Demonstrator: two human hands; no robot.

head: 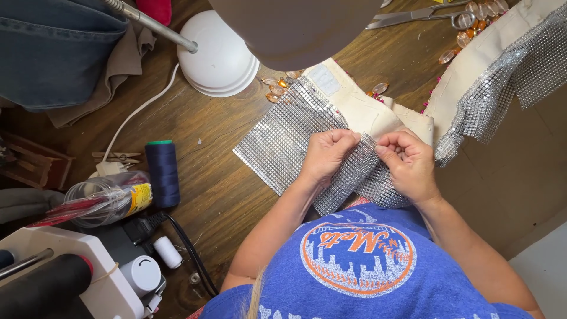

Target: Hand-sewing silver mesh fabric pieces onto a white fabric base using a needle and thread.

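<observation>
Mesh (283, 139), silvery rhinestone grid, pinched in left hand (326, 155) and right hand (409, 163) grip.

Blue short-sleeved T-shirt, round orange-and-white chest emblem, bare forearms

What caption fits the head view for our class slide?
Both hands, left and right, pinch silver rhinestone mesh over cream fabric on a wooden table.

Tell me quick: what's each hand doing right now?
Left hand: closed, fingers pinching the silver rhinestone mesh.
Right hand: closed, pinching the same mesh edge.
</observation>
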